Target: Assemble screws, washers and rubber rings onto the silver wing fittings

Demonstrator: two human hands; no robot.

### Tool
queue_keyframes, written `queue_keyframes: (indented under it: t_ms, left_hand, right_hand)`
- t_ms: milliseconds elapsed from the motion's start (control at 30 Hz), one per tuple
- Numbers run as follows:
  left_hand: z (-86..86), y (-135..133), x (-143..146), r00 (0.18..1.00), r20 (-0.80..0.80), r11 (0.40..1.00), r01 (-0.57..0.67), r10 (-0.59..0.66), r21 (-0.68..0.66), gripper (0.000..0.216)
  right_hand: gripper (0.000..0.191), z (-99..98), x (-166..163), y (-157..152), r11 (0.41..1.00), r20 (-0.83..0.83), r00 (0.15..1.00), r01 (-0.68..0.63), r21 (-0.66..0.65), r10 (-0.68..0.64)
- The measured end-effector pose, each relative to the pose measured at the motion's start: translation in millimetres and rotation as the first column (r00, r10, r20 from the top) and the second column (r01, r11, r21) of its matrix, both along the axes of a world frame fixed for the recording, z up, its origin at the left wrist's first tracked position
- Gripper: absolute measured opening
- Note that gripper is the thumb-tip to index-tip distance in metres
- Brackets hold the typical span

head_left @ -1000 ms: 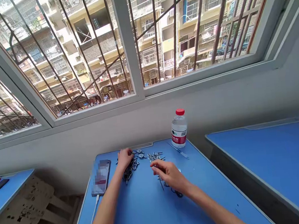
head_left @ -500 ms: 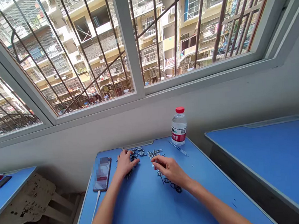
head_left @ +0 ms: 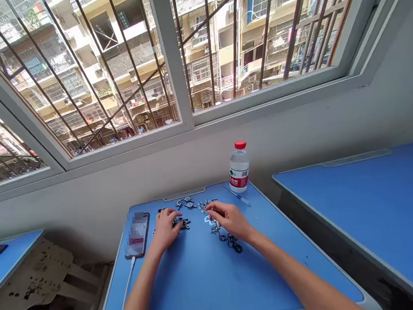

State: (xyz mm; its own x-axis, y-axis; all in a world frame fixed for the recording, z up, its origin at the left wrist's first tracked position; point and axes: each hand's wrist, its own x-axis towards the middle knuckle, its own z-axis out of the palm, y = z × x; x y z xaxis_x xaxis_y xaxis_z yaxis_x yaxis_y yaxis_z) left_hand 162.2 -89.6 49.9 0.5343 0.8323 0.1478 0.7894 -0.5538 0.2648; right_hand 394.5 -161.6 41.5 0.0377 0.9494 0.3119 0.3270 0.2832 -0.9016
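My left hand [head_left: 166, 227] rests over a pile of small black parts [head_left: 183, 223], its fingers curved and apart. Some of that pile is hidden under the palm. My right hand [head_left: 230, 216] hovers over small metal parts, thumb and forefinger pinched together; whatever is between the fingertips is too small to make out. Just behind its fingers lies a heap of silvery metal pieces [head_left: 202, 206]. Below them are pale flat pieces [head_left: 207, 219] and several black rings [head_left: 231, 239]. A few metal parts with pins [head_left: 189, 205] sit farther back, between the hands.
The blue desk [head_left: 203, 280] stands against the wall under a barred window. A phone [head_left: 138, 235] with a white cable [head_left: 128, 282] lies at the left. At the back right are a red-capped water bottle [head_left: 238, 169] and a pen [head_left: 239, 197]. Another blue desk [head_left: 369, 198] stands to the right.
The view has shifted slightly, showing the desk's near edge. My left hand has drawn back a little, exposing more black parts. My right hand keeps its pinch above the metal pieces.
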Motion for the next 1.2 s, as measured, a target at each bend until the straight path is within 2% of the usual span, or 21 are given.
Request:
queue_keyframes:
  t_ms: [167, 367, 533, 700, 833, 1000, 1100, 1200]
  left_hand:
    - [5.2, -9.7, -0.9, 0.999, -0.025, 0.999, 0.046, -0.046, -0.015, 0.031]
    - [-5.0, -20.2, 9.4, 0.991, -0.121, 0.998, 0.050, -0.053, -0.029, 0.036]
    - [-7.7, -23.9, 12.0, 0.987, -0.130, 0.994, 0.091, -0.098, -0.065, 0.033]
    - [-4.1, -35.4, 10.6, 0.975, -0.004, 0.956, 0.216, -0.222, -0.197, 0.029]
    - [-4.5, -45.5, 10.3, 0.972, 0.139, 0.953, 0.215, -0.187, -0.216, 0.037]
    - [-15.0, -49.5, 12.5, 0.975, 0.092, 0.947, 0.217, -0.200, -0.236, 0.023]
    - [-19.5, -47.6, 12.7, 0.966, 0.078, 0.931, 0.257, -0.245, -0.260, 0.015]
    - [-20.2, -45.3, 11.2, 0.953, 0.118, 0.908, 0.301, -0.278, -0.292, 0.019]
  right_hand:
    - [0.029, -1.5, 4.5, 2.2, 1.000, -0.019, 1.000, 0.020, 0.001, -0.020]
    - [0.030, -2.3, 5.3, 2.8, 0.999, -0.018, 0.999, 0.035, 0.000, -0.035]
    - [0.028, -4.0, 5.5, 4.2, 0.999, -0.020, 0.999, 0.038, -0.007, -0.038]
    - [0.029, -7.1, 7.1, 6.6, 0.999, -0.037, 0.998, 0.049, -0.012, -0.050]
    - [0.029, -4.9, 11.5, 6.8, 0.996, -0.045, 0.995, 0.090, -0.016, -0.091]
    - [0.035, -4.2, 22.5, 9.5, 0.974, -0.025, 0.973, 0.228, 0.000, -0.228]
    - [0.037, -6.2, 27.4, 11.6, 0.971, -0.005, 0.971, 0.240, -0.019, -0.240]
    - [0.035, -7.2, 29.0, 12.0, 0.969, 0.033, 0.969, 0.246, -0.035, -0.245]
